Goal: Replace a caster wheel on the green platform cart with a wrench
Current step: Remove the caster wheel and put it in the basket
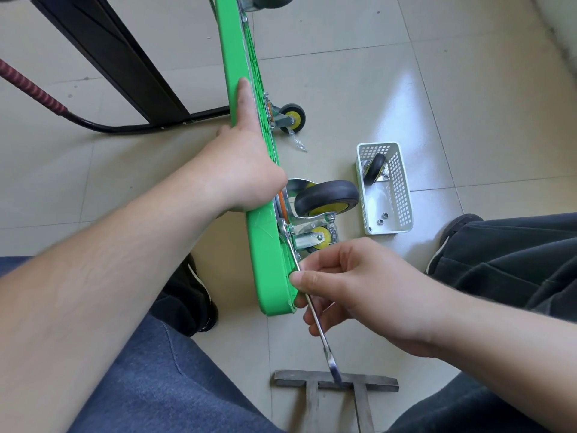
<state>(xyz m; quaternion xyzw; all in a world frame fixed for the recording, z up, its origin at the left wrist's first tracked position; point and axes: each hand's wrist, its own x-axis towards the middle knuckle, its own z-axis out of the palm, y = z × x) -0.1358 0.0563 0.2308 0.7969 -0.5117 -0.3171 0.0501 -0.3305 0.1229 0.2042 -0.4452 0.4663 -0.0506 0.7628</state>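
- Left hand [246, 170]: grips the top edge of the green platform cart [240, 73], which stands on its side on the floor; index finger lies straight along the edge.
- Casters on the cart: four visible, two just right of this grip.
- Right hand [349, 285]: fingers curled round one wrench [315, 320]; its head sits above the grip at a caster plate.
- White basket [402, 195], beyond the right hand: one spare caster [374, 168], two nuts [382, 218].

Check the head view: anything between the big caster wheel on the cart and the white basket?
Nothing. In the head view only a narrow strip of bare floor tile separates the caster wheel from the white basket; they don't touch.
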